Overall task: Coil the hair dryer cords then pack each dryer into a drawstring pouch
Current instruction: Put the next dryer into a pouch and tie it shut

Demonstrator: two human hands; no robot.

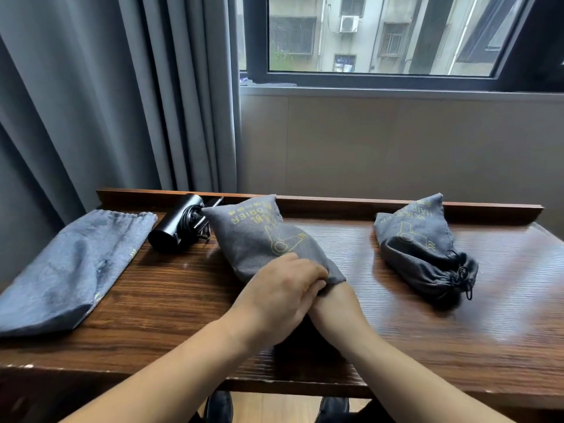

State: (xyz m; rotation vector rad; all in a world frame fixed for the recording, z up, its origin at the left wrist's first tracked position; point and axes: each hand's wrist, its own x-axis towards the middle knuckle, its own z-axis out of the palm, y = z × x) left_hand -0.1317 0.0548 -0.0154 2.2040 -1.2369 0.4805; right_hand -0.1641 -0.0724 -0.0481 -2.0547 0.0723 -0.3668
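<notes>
Shoes (pixel 219 406): two dark toes on the floor below the near table edge.
Table (pixel 171 303): dark wood, glossy, with a raised lip along the far edge.
Left hand (pixel 283 288): at table centre, fingers curled over the mouth of the middle pouch and gripping its cloth.
Right hand (pixel 328 283): only the wrist shows; the hand itself is inside the mouth of the middle pouch, so its grip cannot be told.
Middle pouch (pixel 259 236): grey with yellow print, bulging, lying slantwise from the hands toward the far left. Contents hidden; it appears filled.
Right pouch (pixel 418 245): grey, same print, full, well apart to the right of the hands. Its mouth faces near and is gathered shut, black cord knotted there.
Left pouch (pixel 76 267): grey, flat, lying at the left end of the table, part over the edge.
Dryer (pixel 174 227): black, loose on the table at far left, between the left pouch and the middle pouch, touching the latter's far corner.
Cord (pixel 195 219): black, bundled against the dryer's body, plug prongs showing.
Curtain (pixel 106 102): grey, hanging behind the table's left end.
Window (pixel 381 41): beyond the table, above a beige wall.
</notes>
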